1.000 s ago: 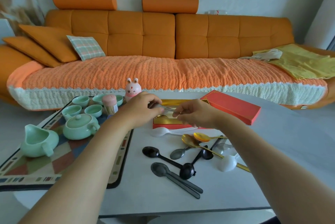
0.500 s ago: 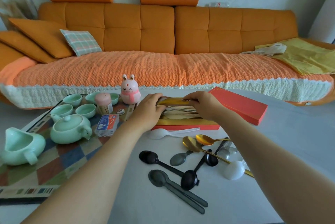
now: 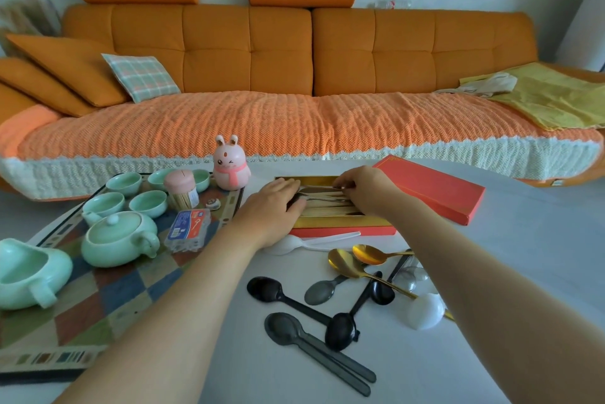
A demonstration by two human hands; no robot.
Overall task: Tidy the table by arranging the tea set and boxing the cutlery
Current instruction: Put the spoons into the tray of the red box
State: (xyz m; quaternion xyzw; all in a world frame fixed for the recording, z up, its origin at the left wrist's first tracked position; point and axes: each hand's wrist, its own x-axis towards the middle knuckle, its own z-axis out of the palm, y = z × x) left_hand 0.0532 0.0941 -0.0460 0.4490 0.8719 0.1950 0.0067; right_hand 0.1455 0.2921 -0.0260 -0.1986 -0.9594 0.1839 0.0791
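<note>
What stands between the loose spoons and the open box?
Nothing fixed. The box is open and its lid lies to its right. Only the left hand and right hand are inside it, over the cutlery there.

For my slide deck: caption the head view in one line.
Left hand and right hand arrange cutlery in the gold-lined box; loose spoons lie on the table.

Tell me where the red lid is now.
Head view: the red lid lies on the table, right of the open cutlery box, beside the right hand.
</note>
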